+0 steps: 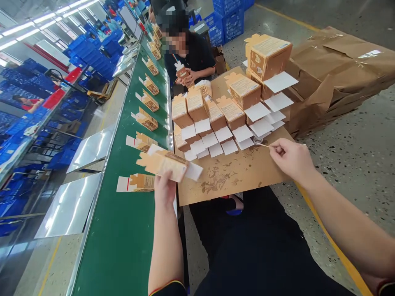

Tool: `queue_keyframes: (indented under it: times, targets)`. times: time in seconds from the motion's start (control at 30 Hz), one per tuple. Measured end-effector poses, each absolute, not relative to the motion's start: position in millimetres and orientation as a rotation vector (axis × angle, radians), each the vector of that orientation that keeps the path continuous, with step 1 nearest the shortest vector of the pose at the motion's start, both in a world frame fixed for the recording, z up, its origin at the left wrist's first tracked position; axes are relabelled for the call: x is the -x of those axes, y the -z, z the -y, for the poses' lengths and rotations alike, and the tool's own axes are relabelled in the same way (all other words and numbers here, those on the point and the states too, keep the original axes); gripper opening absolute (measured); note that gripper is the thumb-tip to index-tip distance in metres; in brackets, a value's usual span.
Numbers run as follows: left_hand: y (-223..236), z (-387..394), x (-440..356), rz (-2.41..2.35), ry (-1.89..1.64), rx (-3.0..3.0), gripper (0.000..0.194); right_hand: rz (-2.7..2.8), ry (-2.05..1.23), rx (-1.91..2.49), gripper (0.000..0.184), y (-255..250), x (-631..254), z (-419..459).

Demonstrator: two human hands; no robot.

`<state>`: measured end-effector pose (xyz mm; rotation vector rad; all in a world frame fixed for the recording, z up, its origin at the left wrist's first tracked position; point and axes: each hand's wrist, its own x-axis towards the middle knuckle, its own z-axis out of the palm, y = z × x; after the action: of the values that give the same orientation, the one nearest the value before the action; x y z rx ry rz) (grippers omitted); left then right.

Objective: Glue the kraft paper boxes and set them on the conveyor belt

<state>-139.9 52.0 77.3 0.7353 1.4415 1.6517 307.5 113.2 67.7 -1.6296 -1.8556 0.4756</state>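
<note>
My left hand (165,190) is closed round the lower side of a small brown carton (168,165), holding it tilted above the edge of the green belt. White flaps stick out at both ends of this carton. My right hand (291,159) pinches a thin stick (264,145); its far end reaches a small clear dish (257,141) on the cardboard-topped table (247,170). What is in the dish is too small to tell. Several more cartons (233,113) stand stacked behind the dish, their white flaps (224,133) pointing towards me.
The green conveyor belt (123,238) runs along my left, with a row of cartons (147,121) on it. Across the table a co-worker (197,55) holds another carton. A large brown-paper-wrapped stack (333,78) stands on the right. Blue crates (230,22) are behind.
</note>
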Motion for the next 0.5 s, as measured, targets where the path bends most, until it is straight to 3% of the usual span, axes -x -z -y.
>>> queue_keyframes:
  times: [0.2, 0.5]
  targets:
    - [-26.7, -12.7, 70.9, -1.508, -1.537, -0.688, 0.093, 1.790, -0.890, 1.304, 0.025, -32.7, -231.8, -43.1]
    - [-21.7, -10.9, 58.9, -1.589, -1.515, -0.815, 0.092, 2.058, -0.850, 1.241, 0.021, 10.5, -178.8, -41.9]
